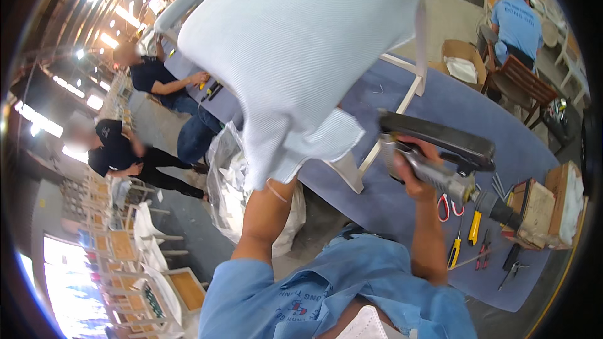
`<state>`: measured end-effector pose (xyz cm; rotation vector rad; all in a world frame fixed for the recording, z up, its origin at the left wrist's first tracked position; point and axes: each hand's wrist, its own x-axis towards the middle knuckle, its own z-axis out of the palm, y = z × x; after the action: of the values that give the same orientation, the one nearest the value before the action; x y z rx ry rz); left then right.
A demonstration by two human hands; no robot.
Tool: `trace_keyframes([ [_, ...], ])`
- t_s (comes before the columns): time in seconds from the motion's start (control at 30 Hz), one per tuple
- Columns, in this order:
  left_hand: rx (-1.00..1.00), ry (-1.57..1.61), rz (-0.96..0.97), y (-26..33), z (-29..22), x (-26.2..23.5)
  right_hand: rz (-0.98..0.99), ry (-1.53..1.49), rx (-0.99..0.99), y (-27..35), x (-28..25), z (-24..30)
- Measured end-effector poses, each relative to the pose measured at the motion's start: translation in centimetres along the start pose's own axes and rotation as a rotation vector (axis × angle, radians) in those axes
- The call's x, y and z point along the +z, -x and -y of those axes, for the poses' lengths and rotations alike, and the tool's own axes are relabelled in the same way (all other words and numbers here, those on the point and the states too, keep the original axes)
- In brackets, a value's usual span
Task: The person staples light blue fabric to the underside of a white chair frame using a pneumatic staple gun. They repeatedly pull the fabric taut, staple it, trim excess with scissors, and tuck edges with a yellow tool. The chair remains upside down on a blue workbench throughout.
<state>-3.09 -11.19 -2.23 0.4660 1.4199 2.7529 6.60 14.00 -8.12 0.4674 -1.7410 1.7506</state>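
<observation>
My right hand (414, 166) is wrapped around the grip of a pneumatic staple gun (433, 144), black on top and grey metal at the handle, with a hose fitting at its rear. The tool's nose points left, toward a chair with light legs (409, 91) standing on the table. Pale blue ribbed fabric (301, 44) covers the chair's upholstered part, and a loose flap of it hangs toward me. My left forearm (267, 213) reaches up under this flap; the fabric hides the hand and its fingers.
The table has a blue-grey cover (389, 213). Red-handled scissors (444, 208), a yellow cutter (474, 228), pliers (483, 250) and cardboard boxes (546, 204) lie on the right. A plastic bag of scraps (235, 182) stands left. Co-workers (116, 147) are beyond, one seated right (518, 25).
</observation>
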Motion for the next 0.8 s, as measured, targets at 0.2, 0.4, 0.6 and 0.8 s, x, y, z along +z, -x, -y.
trace_keyframes([
  [0.2,0.061,-0.226,-0.019,2.4,2.7,-0.5,-0.769,-0.229,0.523,15.1,-0.5,-7.7],
  [0.4,0.051,-0.393,-0.037,6.9,6.3,-0.4,-1.295,-0.409,0.832,24.5,-1.6,-7.7],
  [0.6,-0.023,-0.555,-0.037,11.4,9.0,-2.0,-1.235,-0.805,0.676,28.7,-3.4,-11.3],
  [0.8,-0.004,-0.584,0.047,11.6,6.9,-2.2,-0.556,-0.345,1.356,28.2,-1.5,-13.7],
])
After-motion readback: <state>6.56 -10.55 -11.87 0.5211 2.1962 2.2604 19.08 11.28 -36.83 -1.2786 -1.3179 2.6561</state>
